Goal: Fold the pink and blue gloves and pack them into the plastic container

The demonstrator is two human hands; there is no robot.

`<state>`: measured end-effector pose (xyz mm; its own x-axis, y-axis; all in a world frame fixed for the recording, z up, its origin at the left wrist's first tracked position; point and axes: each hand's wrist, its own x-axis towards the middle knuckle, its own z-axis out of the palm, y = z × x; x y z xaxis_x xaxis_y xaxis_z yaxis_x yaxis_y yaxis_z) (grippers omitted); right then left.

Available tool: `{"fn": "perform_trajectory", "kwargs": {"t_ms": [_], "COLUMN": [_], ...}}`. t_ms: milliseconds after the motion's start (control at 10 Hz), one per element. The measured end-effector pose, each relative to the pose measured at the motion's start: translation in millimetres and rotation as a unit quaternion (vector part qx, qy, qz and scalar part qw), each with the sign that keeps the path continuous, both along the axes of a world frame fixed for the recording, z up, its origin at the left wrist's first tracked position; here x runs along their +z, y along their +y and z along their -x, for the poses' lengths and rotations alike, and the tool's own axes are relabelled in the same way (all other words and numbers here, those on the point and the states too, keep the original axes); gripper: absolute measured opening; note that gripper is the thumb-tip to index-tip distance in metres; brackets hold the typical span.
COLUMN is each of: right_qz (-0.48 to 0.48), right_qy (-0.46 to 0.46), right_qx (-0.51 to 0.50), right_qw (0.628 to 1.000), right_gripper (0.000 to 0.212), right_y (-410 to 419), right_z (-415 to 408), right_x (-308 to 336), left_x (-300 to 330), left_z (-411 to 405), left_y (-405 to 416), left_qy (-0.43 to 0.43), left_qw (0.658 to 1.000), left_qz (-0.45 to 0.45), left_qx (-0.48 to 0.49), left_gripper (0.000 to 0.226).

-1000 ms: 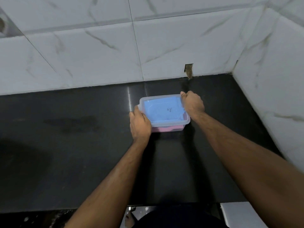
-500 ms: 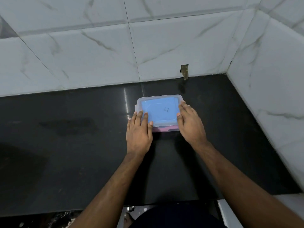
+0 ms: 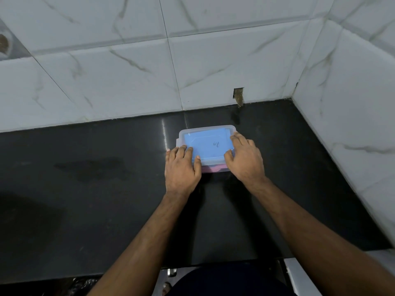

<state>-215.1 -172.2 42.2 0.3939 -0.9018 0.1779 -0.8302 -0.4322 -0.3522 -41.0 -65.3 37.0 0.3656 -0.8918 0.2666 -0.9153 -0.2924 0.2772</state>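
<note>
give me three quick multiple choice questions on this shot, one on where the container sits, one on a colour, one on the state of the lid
1. Where is the plastic container?
A. on the black countertop
B. on the floor
C. held in the air

2. What colour shows through the container's lid?
A. green
B. blue
C. yellow

3. What state is the lid in?
A. lying beside the container
B. missing
C. on the container, both hands pressing its near corners

Answers:
1. A, it rests on the dark counter near the tiled wall.
2. B, blue fills the top, with pink below at the near side.
3. C, the left hand and right hand lie flat on it.
</note>
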Motion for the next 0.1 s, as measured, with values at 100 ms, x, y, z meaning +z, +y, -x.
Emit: {"fn": "perform_trajectory", "kwargs": {"t_ms": [100], "right_qz": [-0.009], "right_qy": [0.002], "right_qx": [0.010], "right_qw": [1.000], "right_gripper": [0.054], "right_y": [-2.0], "right_z": [2.3], "right_x": [3.1], "left_x": [5.9], "left_z": [-4.5], "left_y": [-2.8], "left_qy": [-0.003], "left_qw": [1.000], "left_qz": [-0.013], "left_qx": [0.004], "left_gripper": [0.048]}}
